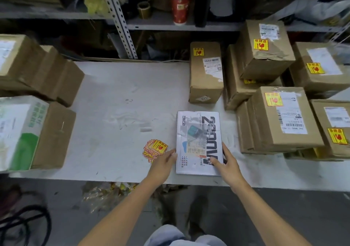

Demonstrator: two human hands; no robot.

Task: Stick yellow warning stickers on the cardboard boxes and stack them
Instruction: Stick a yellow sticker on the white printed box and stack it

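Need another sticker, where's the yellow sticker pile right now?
In the head view, the sticker pile lies on the white table, just left of the white box, by the left hand.

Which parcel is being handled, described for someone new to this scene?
On the white worktable, at its front edge, left of the stacked brown boxes, a flat parcel lies between left hand and right hand. Unlike its cardboard neighbours, it is white with bold black lettering.

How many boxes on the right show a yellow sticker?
6: tall box, top box, the one under it, far-right box, front box, front-right box. More may be hidden.
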